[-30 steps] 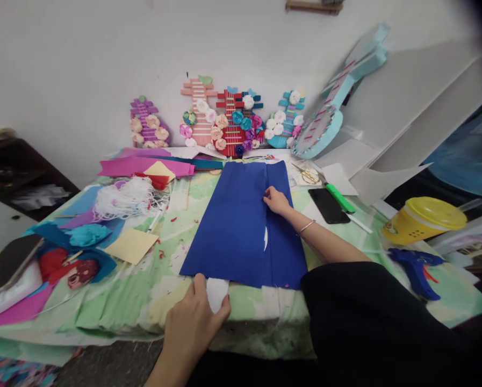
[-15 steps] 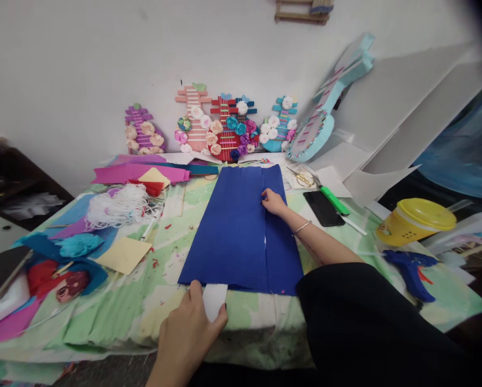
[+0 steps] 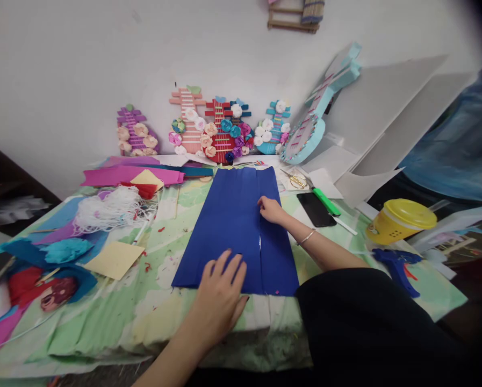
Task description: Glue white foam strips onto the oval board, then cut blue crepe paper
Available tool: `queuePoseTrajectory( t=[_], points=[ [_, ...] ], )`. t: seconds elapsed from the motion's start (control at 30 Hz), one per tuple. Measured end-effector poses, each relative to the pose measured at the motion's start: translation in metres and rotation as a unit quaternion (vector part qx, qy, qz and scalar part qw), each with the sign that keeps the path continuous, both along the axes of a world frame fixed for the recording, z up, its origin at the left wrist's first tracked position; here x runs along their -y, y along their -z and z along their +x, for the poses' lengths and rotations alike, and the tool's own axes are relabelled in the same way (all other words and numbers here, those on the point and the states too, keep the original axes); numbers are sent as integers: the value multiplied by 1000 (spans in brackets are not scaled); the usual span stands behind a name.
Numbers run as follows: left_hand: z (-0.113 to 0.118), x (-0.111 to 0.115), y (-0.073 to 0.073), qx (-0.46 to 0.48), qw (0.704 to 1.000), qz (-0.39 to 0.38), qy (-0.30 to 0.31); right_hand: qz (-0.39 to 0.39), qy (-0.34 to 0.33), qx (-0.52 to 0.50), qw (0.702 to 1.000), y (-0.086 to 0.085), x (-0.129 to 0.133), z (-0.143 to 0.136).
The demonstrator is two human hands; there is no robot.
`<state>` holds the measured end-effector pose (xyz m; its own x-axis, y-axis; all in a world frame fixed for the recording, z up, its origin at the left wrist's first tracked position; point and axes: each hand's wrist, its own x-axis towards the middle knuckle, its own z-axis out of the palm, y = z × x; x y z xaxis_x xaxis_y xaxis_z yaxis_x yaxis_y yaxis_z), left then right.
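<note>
A dark blue sheet of paper (image 3: pixel 224 215) lies folded lengthwise before me, a long seam running down its right part. On its near end my left hand (image 3: pixel 220 290) rests open, fingers stretched over the paper and thumb near the front edge. Higher up at the seam, my right hand (image 3: pixel 272 210) has its fingers bent and pinched at the edge of the blue paper. Its fingertips are partly hidden. A small light gap shows in the seam below that hand. No white card is visible now.
Decorated paper guitars (image 3: pixel 220 129) lean along the wall. Left lie white string (image 3: pixel 109 207), coloured paper and a cream square (image 3: pixel 114 259). Right are a phone (image 3: pixel 315 209), green cutter (image 3: pixel 325 200), gold-handled scissors (image 3: pixel 297 181), yellow bucket (image 3: pixel 400 223) and blue glue gun (image 3: pixel 397 269).
My left hand has left the white card at the near edge and moved up and right onto the blue paper, fingers spreading. My right hand stays at the seam. The view has shifted slightly.
</note>
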<state>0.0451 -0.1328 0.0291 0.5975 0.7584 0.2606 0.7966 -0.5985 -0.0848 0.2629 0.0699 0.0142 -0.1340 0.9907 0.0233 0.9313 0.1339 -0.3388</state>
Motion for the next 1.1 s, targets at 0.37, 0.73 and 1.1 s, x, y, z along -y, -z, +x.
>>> queuePoseTrajectory(
  t=[0.37,0.73,1.1],
  points=[
    [29,-13,40,-26,996,14,86,2,64,97,993,-2,73,-22],
    [34,-12,38,-8,997,-20,79,-87,80,115,986,-9,47,-28],
    [34,-13,32,-8,995,-50,85,-172,93,66,978,-38,30,20]
  ],
)
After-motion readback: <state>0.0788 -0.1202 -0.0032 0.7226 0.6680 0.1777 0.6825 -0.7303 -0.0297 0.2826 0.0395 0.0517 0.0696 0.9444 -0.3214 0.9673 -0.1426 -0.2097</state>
